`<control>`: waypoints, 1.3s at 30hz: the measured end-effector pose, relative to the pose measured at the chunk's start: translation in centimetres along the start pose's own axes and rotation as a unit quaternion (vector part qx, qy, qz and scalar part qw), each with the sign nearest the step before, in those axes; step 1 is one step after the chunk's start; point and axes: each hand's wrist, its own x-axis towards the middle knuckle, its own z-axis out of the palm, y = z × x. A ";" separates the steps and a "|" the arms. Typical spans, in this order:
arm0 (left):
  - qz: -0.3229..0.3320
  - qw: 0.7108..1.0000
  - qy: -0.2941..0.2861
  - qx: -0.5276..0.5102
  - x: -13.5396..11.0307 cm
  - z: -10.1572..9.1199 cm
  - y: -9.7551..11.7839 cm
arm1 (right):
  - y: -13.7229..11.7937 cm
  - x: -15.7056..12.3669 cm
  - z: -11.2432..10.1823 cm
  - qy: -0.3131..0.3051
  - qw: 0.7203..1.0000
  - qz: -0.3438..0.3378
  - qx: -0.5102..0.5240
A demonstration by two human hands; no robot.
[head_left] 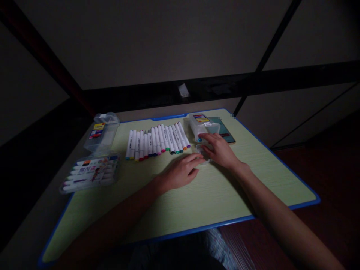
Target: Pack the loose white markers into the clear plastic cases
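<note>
Sixteen or so markers [157,140] are lying side by side in a row on the bench [197,198], caps toward the person, so the laying-out appears largely done. An open clear box [203,126] is lying on its side just right of the row; one marker tip is showing at its mouth, so at least one item seems left inside.

Both hands are meeting in front of that box around a small clear lid [203,155]. The left hand [181,172] is resting on the bench with fingers curled, its fingertips touching the lid's left edge. The right hand [221,150] is lying over the lid's right side, fingers bent toward the box mouth. Whether either hand is actually pinching the lid cannot be told in this light.

At the left edge, a second clear box [101,132] is standing empty or nearly so, and a flat pack [90,173] of markers is lying unopened in front of it. A phone [225,129] is lying behind the open box.

The bench is a pale green board with a blue rim. The room is dim, with plain walls, dark beams and a reddish floor at right.
</note>
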 end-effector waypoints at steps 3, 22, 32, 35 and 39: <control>0.001 1.000 -0.001 0.000 0.0 -0.1 0.0 | 0.0 0.0 0.0 -0.007 1.000 0.010 -0.003; 0.002 1.000 0.001 0.016 0.0 0.0 0.0 | 0.0 -0.2 0.1 0.020 1.000 0.018 0.004; 0.000 1.000 -0.003 0.006 0.0 0.0 0.0 | 0.0 -0.1 0.1 0.018 1.000 0.016 0.018; -0.003 1.000 -0.007 0.008 0.0 -0.1 0.1 | 0.0 -0.1 0.3 0.021 0.999 0.017 0.025; -0.003 1.000 -0.010 0.007 0.1 -0.2 0.2 | 0.1 -0.1 0.4 0.028 0.999 0.011 0.034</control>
